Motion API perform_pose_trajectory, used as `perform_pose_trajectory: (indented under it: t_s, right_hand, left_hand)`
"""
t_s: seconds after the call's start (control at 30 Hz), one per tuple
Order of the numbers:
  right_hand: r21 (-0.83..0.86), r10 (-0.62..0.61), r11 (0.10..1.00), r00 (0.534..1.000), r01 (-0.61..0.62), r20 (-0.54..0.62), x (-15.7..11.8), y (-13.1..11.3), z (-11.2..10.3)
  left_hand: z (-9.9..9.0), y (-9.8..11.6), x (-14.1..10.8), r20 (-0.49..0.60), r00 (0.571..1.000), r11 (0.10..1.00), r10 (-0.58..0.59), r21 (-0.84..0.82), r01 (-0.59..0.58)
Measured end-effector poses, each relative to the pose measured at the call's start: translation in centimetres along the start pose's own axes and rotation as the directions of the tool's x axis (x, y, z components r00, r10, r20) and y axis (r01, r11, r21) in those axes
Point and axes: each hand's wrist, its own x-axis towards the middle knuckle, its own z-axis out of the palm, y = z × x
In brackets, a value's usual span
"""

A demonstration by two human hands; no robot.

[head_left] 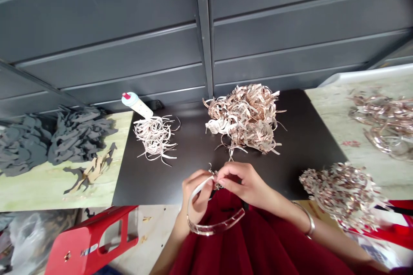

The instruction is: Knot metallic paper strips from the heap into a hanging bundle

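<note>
Before you, dark grey panels (pixel 112 8) stand behind the table (pixel 32 184), whose middle carries a black mat (pixel 190 150). Below the table's edge, on your left, is a red stool (pixel 66 240). Two heaps of dark grey cut pieces (pixel 77 135) lie at the table's left end, with a few tan pieces in front of them. Near the back of the mat sits a large rose-gold and white heap of strips (pixel 247 118); a frilly bundle (pixel 342 193) lies at the near edge on your right, and glossy bands (pixel 393 124) lie farther right. A smaller heap of thin pale strips (pixel 155 137) lies on the mat's left, just beside a tilted white bottle (pixel 142 107) with a red tip. Your left grip (pixel 197 195) is closed around a curved band (pixel 206 229), which loops over it above your dark red clothing. Your right grip (pixel 243 184) pinches thumb and forefinger at the band's upper end, close to your left fingertips; the small frilly bits beneath are partly hidden.
</note>
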Motion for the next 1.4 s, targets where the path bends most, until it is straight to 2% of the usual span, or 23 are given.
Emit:
perform_pose_trajectory:
  t_s: [0.1, 0.27, 0.53, 0.63, 0.73, 0.83, 1.13, 1.27, 1.33, 1.4]
  right_hand:
    - [-0.020, 0.038, 0.999, 0.998, -0.037, 0.051, 0.2, -0.1, 0.1]
    - [-0.075, 0.073, 0.994, 0.997, -0.074, -0.009, 0.2, 0.2, 0.6]
    - [-0.147, 0.014, 0.989, 0.999, -0.022, -0.050, 0.0, 0.1, 0.9]
    - [-0.208, -0.082, 0.977, 0.990, 0.057, -0.116, -0.5, 0.3, 1.1]
    - [-0.317, -0.231, 0.933, 0.959, 0.170, -0.166, -1.1, 0.5, 1.4]
    - [-0.422, -0.302, 0.876, 0.948, 0.234, -0.101, -1.4, 0.4, 1.5]
    - [-0.468, -0.286, 0.838, 0.956, 0.280, 0.061, -1.1, 0.5, 1.4]
    - [-0.543, -0.275, 0.775, 0.946, 0.323, 0.170, -0.8, -0.3, 1.2]
    - [-0.572, -0.284, 0.754, 0.945, 0.323, 0.160, -0.7, -0.7, 1.1]
    - [-0.559, -0.278, 0.770, 0.950, 0.309, 0.142, -0.7, -0.9, 0.9]
  left_hand:
    - [0.0, 0.0, -0.1, 0.027, 0.995, 0.991, 0.094, 0.096, -0.096]
    - [0.1, -0.3, -0.3, 0.022, 0.977, 0.963, 0.210, 0.166, -0.210]
    - [0.5, -0.2, -1.0, -0.015, 0.986, 0.977, 0.166, 0.138, -0.162]
    - [0.6, -0.3, -1.1, -0.038, 0.994, 0.990, 0.106, 0.099, -0.102]
    - [0.7, -0.2, -1.2, -0.063, 0.995, 0.992, 0.074, 0.108, -0.066]
    - [0.8, 0.0, -1.2, -0.069, 0.993, 0.981, 0.097, 0.177, -0.083]
    - [0.4, -0.9, -1.7, 0.073, 0.970, 0.910, 0.231, 0.336, -0.243]
    - [0.2, -1.2, -2.0, 0.143, 0.954, 0.899, 0.263, 0.323, -0.296]
    - [0.3, -0.8, -2.0, 0.144, 0.953, 0.910, 0.265, 0.290, -0.297]
    - [0.4, -0.3, -2.0, 0.112, 0.963, 0.936, 0.243, 0.234, -0.264]
